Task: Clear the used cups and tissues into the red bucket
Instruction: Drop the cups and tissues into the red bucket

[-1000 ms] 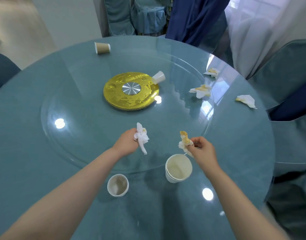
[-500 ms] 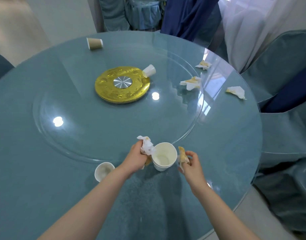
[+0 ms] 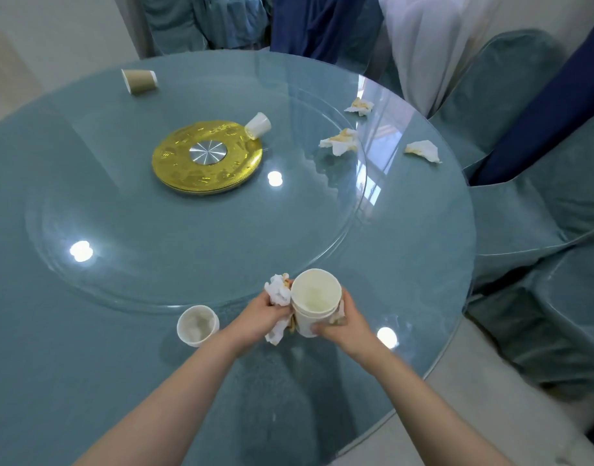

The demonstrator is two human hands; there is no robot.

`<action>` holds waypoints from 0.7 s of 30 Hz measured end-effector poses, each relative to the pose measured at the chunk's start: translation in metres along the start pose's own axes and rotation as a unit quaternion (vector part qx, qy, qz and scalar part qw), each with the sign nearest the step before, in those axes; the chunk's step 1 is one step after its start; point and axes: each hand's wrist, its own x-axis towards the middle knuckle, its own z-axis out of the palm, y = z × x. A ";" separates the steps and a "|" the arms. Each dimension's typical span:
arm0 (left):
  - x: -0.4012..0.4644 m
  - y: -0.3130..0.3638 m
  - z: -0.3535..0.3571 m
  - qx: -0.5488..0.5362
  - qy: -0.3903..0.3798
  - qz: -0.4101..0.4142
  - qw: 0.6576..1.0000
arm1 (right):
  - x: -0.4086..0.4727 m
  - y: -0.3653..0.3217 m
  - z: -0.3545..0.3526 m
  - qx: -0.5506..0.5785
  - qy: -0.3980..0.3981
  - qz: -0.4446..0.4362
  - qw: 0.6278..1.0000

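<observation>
A large white paper cup [image 3: 315, 301] is held upright between both hands near the table's front edge. My left hand [image 3: 260, 316] grips a crumpled white tissue [image 3: 278, 294] against the cup's left side. My right hand [image 3: 347, 322] wraps the cup's right side with a stained tissue [image 3: 339, 316] pressed under its fingers. A smaller white cup [image 3: 197, 325] stands to the left. Another white cup [image 3: 258, 125] lies tipped by the gold disc, and a brown cup [image 3: 139, 81] lies at the far edge. Three soiled tissues [image 3: 342, 141] [image 3: 359, 105] [image 3: 423, 151] lie at the right. No red bucket is in view.
The round glass-topped table [image 3: 87, 364] carries a glass turntable [image 3: 352, 203] with a gold disc [image 3: 206, 158] at its centre. Covered chairs [image 3: 540, 196] crowd the right side and the far side. Pale floor [image 3: 456, 415] shows beyond the table's near right edge.
Both hands, each with its tissue, came together around the large cup and lifted it from the table. The view shifted back and to the right.
</observation>
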 end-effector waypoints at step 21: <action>-0.094 -0.037 0.128 0.134 -0.240 0.005 0.961 | -0.224 0.109 0.001 0.150 0.337 0.022 0.929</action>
